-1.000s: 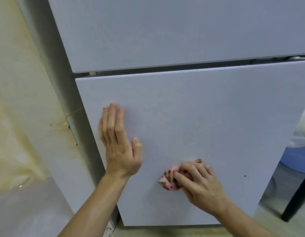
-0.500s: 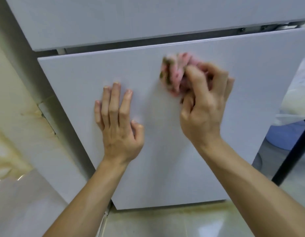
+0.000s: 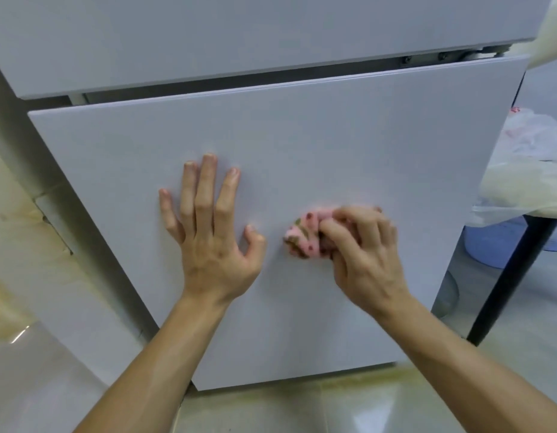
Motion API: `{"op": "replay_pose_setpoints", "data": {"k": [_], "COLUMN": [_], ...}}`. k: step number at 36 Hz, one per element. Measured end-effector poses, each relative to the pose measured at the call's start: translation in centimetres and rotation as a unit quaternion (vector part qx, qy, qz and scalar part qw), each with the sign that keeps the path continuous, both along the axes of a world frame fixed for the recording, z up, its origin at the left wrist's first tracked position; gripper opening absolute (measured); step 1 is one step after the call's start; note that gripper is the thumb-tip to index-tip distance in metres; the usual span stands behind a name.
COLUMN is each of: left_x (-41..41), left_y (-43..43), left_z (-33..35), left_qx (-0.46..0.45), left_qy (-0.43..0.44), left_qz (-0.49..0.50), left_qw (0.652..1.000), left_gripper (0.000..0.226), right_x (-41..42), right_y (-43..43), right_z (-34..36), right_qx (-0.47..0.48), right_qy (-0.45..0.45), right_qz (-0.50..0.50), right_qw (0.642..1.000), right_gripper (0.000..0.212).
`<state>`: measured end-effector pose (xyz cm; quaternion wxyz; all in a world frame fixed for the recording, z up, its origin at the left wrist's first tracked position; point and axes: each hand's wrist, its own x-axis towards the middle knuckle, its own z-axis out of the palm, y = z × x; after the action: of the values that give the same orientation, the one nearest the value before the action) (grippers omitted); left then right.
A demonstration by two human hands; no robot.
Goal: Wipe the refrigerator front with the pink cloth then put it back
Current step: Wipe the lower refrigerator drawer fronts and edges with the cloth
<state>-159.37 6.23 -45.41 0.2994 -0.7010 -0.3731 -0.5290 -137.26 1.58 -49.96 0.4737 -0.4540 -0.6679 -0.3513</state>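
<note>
Right hand: fingers curled round the pink cloth, which is bunched into a wad and pressed to the lower refrigerator door.
Cloth: sticks out from the fingers toward the left hand, mid-height on the door.
Left hand: flat on the door, fingers straight and spread, holding nothing, just beside the cloth.
Unwiped reach, by judgement: up and right of the wad.
Behind, right: plastic bags, blue bucket.

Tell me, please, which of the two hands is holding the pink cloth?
The right hand grips the bunched pink cloth against the lower refrigerator door; the left hand lies flat, empty.
</note>
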Motion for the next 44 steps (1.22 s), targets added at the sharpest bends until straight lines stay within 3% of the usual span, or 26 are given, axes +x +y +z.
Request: {"op": "replay_pose_setpoints", "data": {"k": [5, 7, 10, 15, 23, 29, 38, 44], "left_x": [0.8, 1.2, 1.8, 2.8, 4.2, 5.2, 6.5, 7.4], "left_y": [-0.3, -0.4, -0.6, -0.6, -0.7, -1.0, -1.1, -1.1], "left_z": [-0.3, -0.3, -0.6, -0.9, -0.8, -1.0, -0.9, -0.8], "left_qx": [-0.006, -0.005, 0.001, 0.002, 0.006, -0.001, 0.003, 0.005], "left_qy": [0.005, 0.014, 0.026, 0.019, 0.020, 0.024, 0.005, -0.006], "left_qz": [0.003, -0.002, -0.007, -0.011, -0.005, -0.029, -0.010, -0.020], "left_qw": [1.000, 1.000, 1.000, 1.000, 1.000, 0.999, 1.000, 1.000], "left_gripper": [0.081, 0.080, 0.080, 0.085, 0.088, 0.088, 0.086, 0.088], "right_x": [0.7, 0.4, -0.3, 0.8, 4.3, 5.1, 3.3, 3.6], "right_y": [-0.1, 0.0, 0.5, 0.9, -1.2, -1.0, 0.1, 0.6], "right_z": [8.6, 9.6, 7.8, 0.6, -10.1, -5.9, 7.3, 2.7], "right_qx": [0.059, 0.080, 0.085, 0.042, -0.087, -0.088, -0.007, 0.000], "right_qy": [0.178, 0.210, 0.195, 0.097, -0.021, -0.024, 0.156, 0.140], "right_qz": [-0.017, -0.020, -0.007, 0.006, -0.033, -0.025, 0.013, 0.035], "right_qw": [0.982, 0.974, 0.977, 0.994, 0.995, 0.996, 0.988, 0.990], "right_gripper": [0.050, 0.049, 0.040, 0.040, 0.084, 0.074, 0.070, 0.078]}}
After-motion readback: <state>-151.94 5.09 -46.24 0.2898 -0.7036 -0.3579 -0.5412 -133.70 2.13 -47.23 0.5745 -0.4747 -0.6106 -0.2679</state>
